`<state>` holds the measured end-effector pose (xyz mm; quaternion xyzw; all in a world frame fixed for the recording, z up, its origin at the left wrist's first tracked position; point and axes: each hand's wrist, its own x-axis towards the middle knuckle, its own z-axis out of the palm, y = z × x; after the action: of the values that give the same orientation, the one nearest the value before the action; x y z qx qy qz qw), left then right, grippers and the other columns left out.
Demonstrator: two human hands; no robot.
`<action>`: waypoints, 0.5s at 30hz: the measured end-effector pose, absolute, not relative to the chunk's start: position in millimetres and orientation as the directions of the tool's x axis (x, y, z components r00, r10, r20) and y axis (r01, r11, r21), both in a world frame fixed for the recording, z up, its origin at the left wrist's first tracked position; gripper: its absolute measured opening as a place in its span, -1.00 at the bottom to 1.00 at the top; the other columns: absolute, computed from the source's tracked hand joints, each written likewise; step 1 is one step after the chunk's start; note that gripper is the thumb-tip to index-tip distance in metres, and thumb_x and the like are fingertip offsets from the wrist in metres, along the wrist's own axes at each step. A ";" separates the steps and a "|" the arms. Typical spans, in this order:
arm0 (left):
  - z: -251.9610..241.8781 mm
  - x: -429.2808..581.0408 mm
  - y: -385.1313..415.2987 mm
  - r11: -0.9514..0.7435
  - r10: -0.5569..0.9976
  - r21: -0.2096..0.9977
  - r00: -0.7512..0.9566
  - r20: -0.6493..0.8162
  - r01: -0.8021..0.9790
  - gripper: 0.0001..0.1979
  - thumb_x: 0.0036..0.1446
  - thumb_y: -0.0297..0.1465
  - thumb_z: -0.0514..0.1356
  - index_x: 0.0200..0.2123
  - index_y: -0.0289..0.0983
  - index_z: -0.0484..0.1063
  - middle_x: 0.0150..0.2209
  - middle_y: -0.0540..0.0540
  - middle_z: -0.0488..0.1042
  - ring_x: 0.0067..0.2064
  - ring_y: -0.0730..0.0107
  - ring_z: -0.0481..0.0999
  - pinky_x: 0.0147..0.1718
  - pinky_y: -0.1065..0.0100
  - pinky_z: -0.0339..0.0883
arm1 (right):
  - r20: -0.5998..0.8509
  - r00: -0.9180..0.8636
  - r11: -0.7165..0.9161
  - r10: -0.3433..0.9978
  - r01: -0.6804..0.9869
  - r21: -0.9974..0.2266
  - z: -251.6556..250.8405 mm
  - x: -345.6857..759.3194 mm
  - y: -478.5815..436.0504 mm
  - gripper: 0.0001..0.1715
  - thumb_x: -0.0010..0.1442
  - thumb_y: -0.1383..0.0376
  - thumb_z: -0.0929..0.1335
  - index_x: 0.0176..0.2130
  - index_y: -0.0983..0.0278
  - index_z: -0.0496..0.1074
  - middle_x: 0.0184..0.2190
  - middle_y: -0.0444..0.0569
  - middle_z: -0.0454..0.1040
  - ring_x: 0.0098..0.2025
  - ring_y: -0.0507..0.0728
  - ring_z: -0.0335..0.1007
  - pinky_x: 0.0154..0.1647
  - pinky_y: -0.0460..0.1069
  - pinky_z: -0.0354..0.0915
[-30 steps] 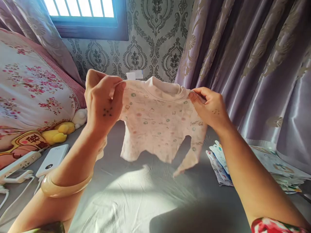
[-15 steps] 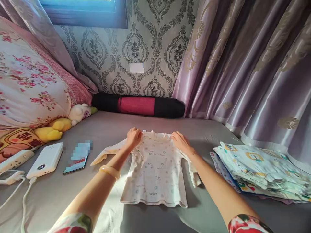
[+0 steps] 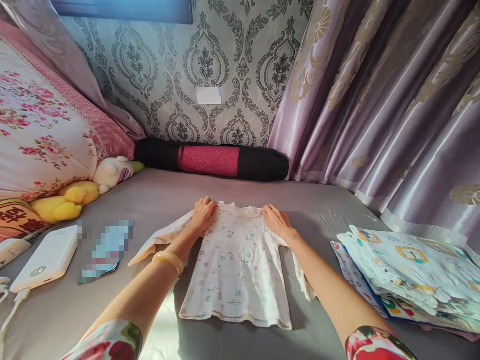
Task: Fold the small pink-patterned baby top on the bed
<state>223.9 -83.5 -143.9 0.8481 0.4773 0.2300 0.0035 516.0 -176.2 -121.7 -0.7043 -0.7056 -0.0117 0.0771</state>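
A small white long-sleeved shirt [image 3: 240, 260] with a fine print lies spread on the grey bed sheet, collar at the far side and hem toward me. At its left shoulder my left hand [image 3: 204, 214] has its fingers bent over the fabric, gripping it. My right hand [image 3: 276, 220] holds the opposite shoulder seam, fingers curled on the cloth. The left sleeve stretches out past my left forearm. Part of the right sleeve is hidden under my right forearm.
Folded printed baby clothes [image 3: 408, 265] are stacked at the right. On the left lie a phone [image 3: 107, 250], a white power bank [image 3: 48, 257] with a cable, and plush toys [image 3: 63, 202]. A black and pink roll bag [image 3: 210, 160] lies along the wall.
The shirt lies flatter, its hem slightly nearer me. Both hands remain at the shoulders, lowered onto the cloth. The camera view has tilted down a little.
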 end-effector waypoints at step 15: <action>-138.6 243.1 -7.1 -0.442 0.892 0.163 0.413 0.184 0.882 -0.65 0.35 -0.34 -0.06 -0.05 -0.27 0.49 -0.02 -0.27 0.49 0.06 0.02 0.42 -0.04 0.14 0.20 | 0.069 0.076 -0.067 0.995 0.989 -0.130 -125.5 524.5 -104.3 -0.66 0.48 0.25 0.13 -0.01 0.24 0.42 0.00 0.09 0.44 0.02 0.22 0.42 -0.08 0.01 0.23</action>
<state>243.1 -7.1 -138.6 0.8403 0.5277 0.1221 0.0203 524.5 -104.3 -125.5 -0.7301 -0.6793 0.0192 0.0714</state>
